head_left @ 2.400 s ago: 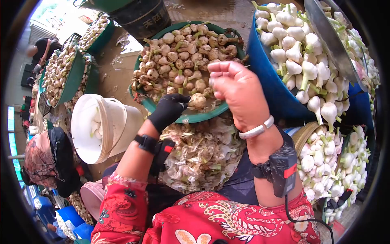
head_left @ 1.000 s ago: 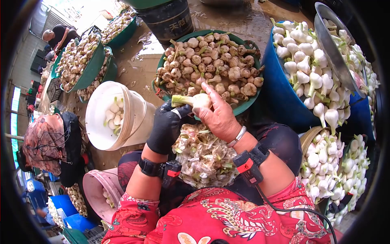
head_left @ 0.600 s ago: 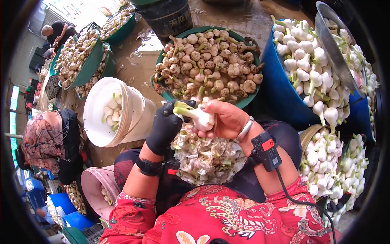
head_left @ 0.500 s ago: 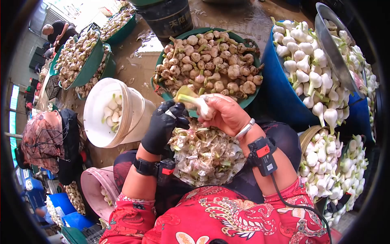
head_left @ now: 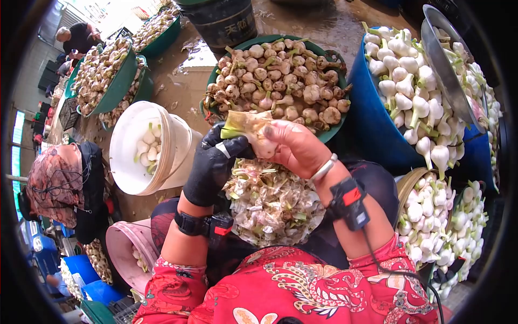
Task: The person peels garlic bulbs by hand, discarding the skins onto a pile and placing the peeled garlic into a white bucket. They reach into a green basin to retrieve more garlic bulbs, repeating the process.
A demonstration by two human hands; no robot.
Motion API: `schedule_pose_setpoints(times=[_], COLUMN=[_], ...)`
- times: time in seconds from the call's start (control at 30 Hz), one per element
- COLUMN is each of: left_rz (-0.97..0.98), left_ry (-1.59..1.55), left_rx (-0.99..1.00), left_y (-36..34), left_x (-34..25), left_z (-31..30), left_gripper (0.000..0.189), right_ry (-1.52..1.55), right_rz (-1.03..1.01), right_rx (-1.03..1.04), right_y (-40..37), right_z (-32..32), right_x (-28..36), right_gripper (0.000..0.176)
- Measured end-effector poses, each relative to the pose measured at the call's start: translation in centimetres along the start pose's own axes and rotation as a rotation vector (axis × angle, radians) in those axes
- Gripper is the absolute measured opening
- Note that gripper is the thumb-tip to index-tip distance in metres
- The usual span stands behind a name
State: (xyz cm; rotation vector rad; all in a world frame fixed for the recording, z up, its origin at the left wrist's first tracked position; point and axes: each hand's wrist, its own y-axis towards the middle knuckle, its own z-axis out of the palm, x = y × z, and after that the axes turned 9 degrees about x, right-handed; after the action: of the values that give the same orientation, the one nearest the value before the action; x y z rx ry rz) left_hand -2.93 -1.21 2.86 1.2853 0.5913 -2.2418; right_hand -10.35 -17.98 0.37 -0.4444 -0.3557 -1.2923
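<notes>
- Garlic bulb is held in both hands just above a heap of peels that lies in the person's lap, near the middle of the scene.
- Left hand, in a black glove, is curled tight around the green stalk end of the bulb; a flap of skin there seems half pulled back, though the view is not sharp.
- Right hand, bare, is closed on the white root end with the thumb pressed on top.
- White bucket leans to the left of the hands, with a few peeled bulbs inside.
- Green basin just beyond the hands is full of unpeeled bulbs.
- Blue tub to the right is heaped with white peeled bulbs, with a metal pan resting on them.
- More green basins of garlic stand far left.
</notes>
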Motion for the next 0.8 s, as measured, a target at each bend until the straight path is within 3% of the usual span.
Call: schedule_pose_setpoints(times=[0.1,0.17,0.2,0.23,0.27,0.3,0.33,0.4,0.47,0.5,0.53,0.6,0.63,0.7,0.73,0.8], left_rz=[-0.011,0.013,0.042,0.13,0.571,0.423,0.27,0.274,0.173,0.329,0.326,0.037,0.034,0.219,0.216,0.054], left_ry=[0.361,0.325,0.295,0.512,1.374,0.806,0.244,0.297,0.026,0.345,0.342,-0.234,-0.234,0.441,0.44,-0.097], left_rx=[0.015,0.028,0.042,0.088,0.111,0.044,-0.013,-0.043,-0.117,-0.079,-0.079,-0.134,-0.131,-0.05,-0.044,-0.046], left_y=[-0.3,-0.3,-0.1,0.5,0.9,0.7,0.4,0.1,0.1,-0.1,-0.1,-0.1,0.0,-0.1,0.0,-0.1], left_x=[-0.1,0.4,0.6,-0.2,-0.8,-0.3,0.1,-0.7,0.1,0.5,0.4,0.2,0.6,1.5,1.6,1.3], left_z=[0.1,-0.7,-1.6,-2.1,-2.0,-3.2,-4.4,-4.1,-4.9,-4.4,-4.2,-3.8,-4.0,-4.1,-3.9,-3.2], left_gripper=[0.014,0.014,0.015,0.017,0.024,0.028,0.031,0.035,0.035,0.035,0.035,0.033,0.033,0.027,0.027,0.023], right_ry=[-0.044,-0.441,-0.793,-1.191,-1.589,-1.574,-1.819,-1.773,-1.842,-1.844,-1.831,-1.756,-1.696,-1.374,-1.166,-0.999], right_rz=[0.071,-0.309,-0.493,-0.672,-0.852,-0.796,-0.61,-0.04,0.355,0.361,0.334,0.168,0.031,-0.288,-0.344,-0.431], right_rx=[-0.027,-0.064,-0.187,-0.186,-0.175,0.023,0.113,0.244,0.237,0.237,0.235,0.152,0.074,-0.206,-0.305,-0.31], right_y=[0.2,0.9,0.8,0.4,-0.1,-0.3,-0.6,-1.7,-1.6,-1.7,-1.7,-1.6,-0.9,-0.1,0.4,1.0], right_z=[-0.9,-0.3,0.3,1.4,2.0,1.7,0.7,-1.3,-1.9,-2.2,-2.7,-2.7,-2.0,-0.1,-0.1,-0.3], right_x=[-0.5,-1.7,-1.8,-1.0,-0.4,-1.1,-2.1,-4.2,-3.9,-4.0,-4.3,-4.6,-4.0,-2.8,-2.9,-3.3], right_gripper=[0.029,0.013,0.008,0.004,0.002,0.006,0.01,0.014,0.019,0.019,0.021,0.024,0.025,0.034,0.046,0.046])
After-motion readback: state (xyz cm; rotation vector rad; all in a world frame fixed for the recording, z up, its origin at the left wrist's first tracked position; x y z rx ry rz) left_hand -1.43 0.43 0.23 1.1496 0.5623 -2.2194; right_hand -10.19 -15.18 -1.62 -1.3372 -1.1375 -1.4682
